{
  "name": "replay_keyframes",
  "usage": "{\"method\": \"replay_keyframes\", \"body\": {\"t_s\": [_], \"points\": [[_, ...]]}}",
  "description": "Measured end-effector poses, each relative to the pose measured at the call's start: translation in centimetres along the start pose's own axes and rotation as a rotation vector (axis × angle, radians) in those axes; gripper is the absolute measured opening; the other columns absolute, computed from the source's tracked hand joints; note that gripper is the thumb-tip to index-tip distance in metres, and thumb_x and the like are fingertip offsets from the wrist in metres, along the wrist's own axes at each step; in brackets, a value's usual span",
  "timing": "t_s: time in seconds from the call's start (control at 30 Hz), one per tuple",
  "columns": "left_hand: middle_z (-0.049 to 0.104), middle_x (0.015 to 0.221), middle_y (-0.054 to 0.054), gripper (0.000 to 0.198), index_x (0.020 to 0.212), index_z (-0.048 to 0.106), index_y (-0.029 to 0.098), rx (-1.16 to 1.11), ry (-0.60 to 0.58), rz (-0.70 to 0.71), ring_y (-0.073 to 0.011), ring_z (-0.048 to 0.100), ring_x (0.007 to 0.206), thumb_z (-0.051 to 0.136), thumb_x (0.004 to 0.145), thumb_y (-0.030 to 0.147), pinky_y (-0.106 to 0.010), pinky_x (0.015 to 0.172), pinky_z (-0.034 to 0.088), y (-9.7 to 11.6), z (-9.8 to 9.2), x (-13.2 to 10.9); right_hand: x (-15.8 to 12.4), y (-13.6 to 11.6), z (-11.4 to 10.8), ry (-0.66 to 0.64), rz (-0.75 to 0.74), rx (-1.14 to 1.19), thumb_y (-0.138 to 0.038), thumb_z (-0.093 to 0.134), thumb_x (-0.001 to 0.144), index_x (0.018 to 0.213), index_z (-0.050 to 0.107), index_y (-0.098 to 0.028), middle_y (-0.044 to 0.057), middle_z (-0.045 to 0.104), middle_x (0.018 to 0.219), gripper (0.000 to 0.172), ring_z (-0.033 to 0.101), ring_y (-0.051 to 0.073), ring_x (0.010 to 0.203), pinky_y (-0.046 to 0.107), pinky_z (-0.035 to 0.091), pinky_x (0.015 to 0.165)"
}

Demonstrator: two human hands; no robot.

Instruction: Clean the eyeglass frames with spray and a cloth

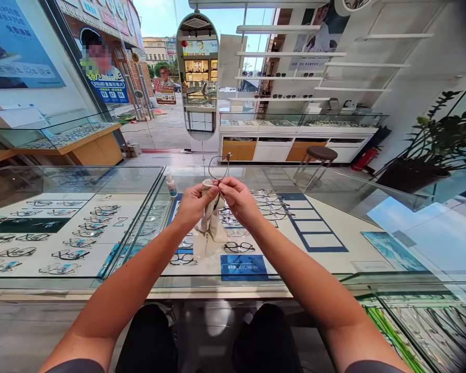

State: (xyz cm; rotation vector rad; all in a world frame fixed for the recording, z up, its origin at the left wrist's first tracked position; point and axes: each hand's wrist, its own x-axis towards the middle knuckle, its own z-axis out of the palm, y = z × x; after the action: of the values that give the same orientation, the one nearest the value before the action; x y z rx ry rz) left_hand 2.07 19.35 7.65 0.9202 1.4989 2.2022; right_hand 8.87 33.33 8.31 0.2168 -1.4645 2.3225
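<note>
My left hand [195,203] is closed on a cream-coloured cloth [206,221], which hangs down toward the glass counter. Close beside it, my right hand [236,197] pinches a thin-rimmed pair of glasses [209,167], raised above the counter. Fingers of both hands meet at the lower edge of the glasses, and part of the frame is hidden behind them. Beyond my left hand, a small white spray bottle [171,185] stands on the glass. Below my hands, a dark-rimmed pair of glasses [239,247] shows in the display.
The glass counter [256,285] spans the front, with rows of glasses [97,228] inside at left. A blue card [244,267] lies near its front edge. Farther off are an oval mirror [198,77], a round stool [321,153] and a potted plant [415,166].
</note>
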Motion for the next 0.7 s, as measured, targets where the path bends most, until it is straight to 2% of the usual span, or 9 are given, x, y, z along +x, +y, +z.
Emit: {"method": "replay_keyframes", "body": {"t_s": [0.17, 0.23, 0.33, 0.47, 0.57, 0.7], "points": [[0.076, 0.08, -0.004, 0.055, 0.093, 0.082, 0.014, 0.035, -0.224, -0.093, -0.0149, 0.065, 0.074, 0.091, 0.079, 0.067, -0.026, 0.069, 0.052, 0.6, -0.8, 0.3, 0.5, -0.2, -0.6, 0.021, 0.045, -0.004, -0.054, 0.101, 0.063, 0.079, 0.074, -0.022, 0.001, 0.076, 0.091, 0.045, 0.062, 0.015, 0.079, 0.029, 0.051, 0.074], [0.077, 0.081, -0.005, 0.056, 0.095, 0.081, 0.014, 0.043, -0.263, -0.126, -0.0162, 0.069, 0.076, 0.09, 0.08, 0.068, -0.026, 0.071, 0.055, 0.6, -1.2, 0.5, 0.7, -0.3, -0.9, 0.03, 0.059, 0.005, -0.055, 0.101, 0.063, 0.082, 0.073, -0.023, 0.001, 0.075, 0.09, 0.047, 0.061, 0.015, 0.077, 0.029, 0.05, 0.072], [0.077, 0.079, -0.005, 0.061, 0.096, 0.08, 0.014, 0.03, -0.199, -0.138, -0.0178, 0.073, 0.076, 0.089, 0.078, 0.071, -0.026, 0.069, 0.056, 0.3, -2.0, 1.1, 0.9, -0.6, -1.3, 0.037, 0.03, 0.013, -0.055, 0.101, 0.063, 0.08, 0.073, -0.024, 0.002, 0.075, 0.092, 0.046, 0.064, 0.017, 0.085, 0.03, 0.052, 0.079], [0.08, 0.08, -0.006, 0.064, 0.097, 0.079, 0.014, -0.01, -0.04, -0.127, -0.0177, 0.075, 0.072, 0.087, 0.078, 0.075, -0.025, 0.064, 0.056, 0.0, -2.8, 1.9, 0.9, -1.0, -1.7, 0.006, -0.05, -0.099, -0.054, 0.098, 0.07, 0.076, 0.076, -0.024, 0.004, 0.075, 0.108, 0.038, 0.066, 0.021, 0.106, 0.033, 0.05, 0.098], [0.083, 0.086, -0.009, 0.067, 0.101, 0.079, 0.014, -0.057, 0.039, -0.084, -0.0232, 0.081, 0.084, 0.087, 0.078, 0.076, -0.03, 0.074, 0.062, 0.2, -3.2, 2.2, 0.7, -0.7, -1.7, -0.054, -0.069, -0.239, -0.052, 0.095, 0.075, 0.076, 0.078, -0.024, 0.007, 0.072, 0.121, 0.033, 0.063, 0.025, 0.121, 0.039, 0.044, 0.11], [0.086, 0.101, -0.015, 0.071, 0.108, 0.08, 0.013, -0.084, 0.04, -0.048, -0.03, 0.082, 0.105, 0.085, 0.078, 0.078, -0.039, 0.093, 0.066, 0.9, -3.1, 2.2, 0.4, 0.0, -1.4, -0.091, -0.041, -0.318, -0.053, 0.094, 0.077, 0.075, 0.079, -0.024, 0.007, 0.069, 0.125, 0.033, 0.058, 0.028, 0.134, 0.042, 0.038, 0.117]]}}
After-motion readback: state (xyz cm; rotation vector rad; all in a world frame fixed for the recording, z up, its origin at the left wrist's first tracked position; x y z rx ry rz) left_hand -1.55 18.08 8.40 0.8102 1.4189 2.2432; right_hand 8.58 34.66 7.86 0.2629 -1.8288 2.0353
